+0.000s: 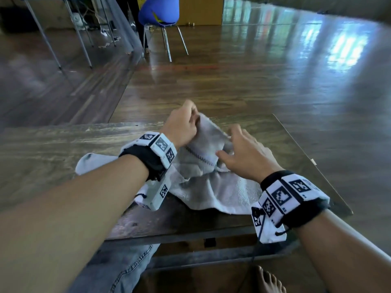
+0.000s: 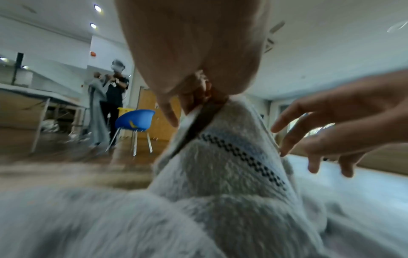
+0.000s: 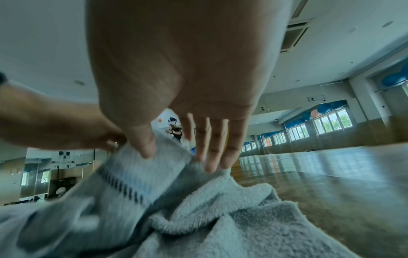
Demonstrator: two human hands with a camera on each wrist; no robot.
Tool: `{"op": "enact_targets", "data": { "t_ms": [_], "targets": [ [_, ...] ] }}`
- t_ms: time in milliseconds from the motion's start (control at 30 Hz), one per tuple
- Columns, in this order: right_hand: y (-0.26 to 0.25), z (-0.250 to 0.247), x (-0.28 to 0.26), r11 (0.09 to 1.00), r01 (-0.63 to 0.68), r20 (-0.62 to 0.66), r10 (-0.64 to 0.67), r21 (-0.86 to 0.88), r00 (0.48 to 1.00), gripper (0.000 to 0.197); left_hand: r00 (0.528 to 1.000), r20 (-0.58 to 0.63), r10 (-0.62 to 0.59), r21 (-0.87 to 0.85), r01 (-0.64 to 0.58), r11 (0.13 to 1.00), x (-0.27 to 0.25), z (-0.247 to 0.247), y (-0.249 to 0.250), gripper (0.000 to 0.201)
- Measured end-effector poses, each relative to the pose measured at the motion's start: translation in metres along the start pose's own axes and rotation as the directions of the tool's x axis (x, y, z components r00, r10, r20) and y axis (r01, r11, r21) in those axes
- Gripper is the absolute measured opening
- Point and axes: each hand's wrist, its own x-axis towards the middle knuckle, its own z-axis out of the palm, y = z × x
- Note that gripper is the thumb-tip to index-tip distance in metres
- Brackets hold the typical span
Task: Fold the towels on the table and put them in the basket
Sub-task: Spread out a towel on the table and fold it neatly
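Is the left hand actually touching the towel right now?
Touching. In the left wrist view the left hand pinches a raised corner of the towel between thumb and fingers; the head view shows that corner lifted off the table.

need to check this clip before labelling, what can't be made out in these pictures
- Basket: in no view.
- Towel near left part: head view, hidden under the left forearm and wrist band.
- Left hand fingertips on the towel corner: head view, hidden behind the hand; left wrist view, blurred.
- Right hand: whether its fingertips touch the towel is unclear; right wrist view, blurred.
- Other towels: none to be made out.
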Motion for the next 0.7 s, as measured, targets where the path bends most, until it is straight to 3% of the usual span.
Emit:
{"op": "enact_targets", "data": {
  "t_ms": [100, 133, 200, 300, 400, 467, 567, 633, 700],
  "targets": [
    [-0.003, -0.010, -0.005, 0.991, -0.031, -0.093, 0.043, 0.131, 0.995, 0.085, 0.980, -0.027, 0.195, -0.111, -0.197, 0.974, 0.005, -0.029, 0.039, 0.007],
    [-0.002, -0.014, -0.008, 0.991, -0.032, -0.101, 0.046, 0.130, 0.994, 0.081, 0.969, 0.023, 0.246, -0.120, -0.242, 0.963, 0.006, -0.036, 0.051, 0.008],
    [0.003, -0.021, -0.013, 0.992, -0.043, -0.117, 0.057, 0.122, 0.992, 0.047, 0.928, 0.192, 0.320, -0.115, -0.302, 0.946, 0.002, -0.044, 0.070, 0.006],
    [0.014, -0.031, -0.023, 0.951, -0.033, -0.177, 0.091, 0.307, 0.980, 0.008, 0.870, 0.343, 0.355, -0.076, -0.351, 0.933, -0.010, -0.046, 0.078, 0.021],
    [0.021, -0.042, -0.034, 0.880, 0.060, -0.332, 0.114, 0.472, 0.936, 0.021, 0.902, 0.310, 0.299, 0.005, -0.316, 0.949, -0.018, -0.049, 0.067, 0.040],
    [0.024, -0.053, -0.040, 0.833, 0.091, -0.394, 0.159, 0.546, 0.905, 0.026, 0.933, 0.207, 0.295, 0.111, -0.322, 0.940, -0.024, -0.048, 0.058, 0.035],
    [0.034, -0.060, -0.047, 0.908, 0.028, -0.272, 0.095, 0.418, 0.958, 0.027, 0.957, 0.056, 0.284, -0.010, -0.284, 0.959, -0.036, -0.044, 0.048, 0.026],
    [0.041, -0.058, -0.053, 0.980, -0.080, -0.133, 0.106, 0.183, 0.985, 0.035, 0.972, 0.035, 0.234, -0.009, -0.234, 0.972, -0.045, -0.040, 0.044, 0.013],
    [0.045, -0.056, -0.060, 0.990, -0.120, -0.120, 0.128, 0.077, 0.984, 0.047, 0.989, 0.016, 0.148, 0.018, -0.148, 0.989, -0.051, -0.035, 0.038, 0.010]
  ]
}}
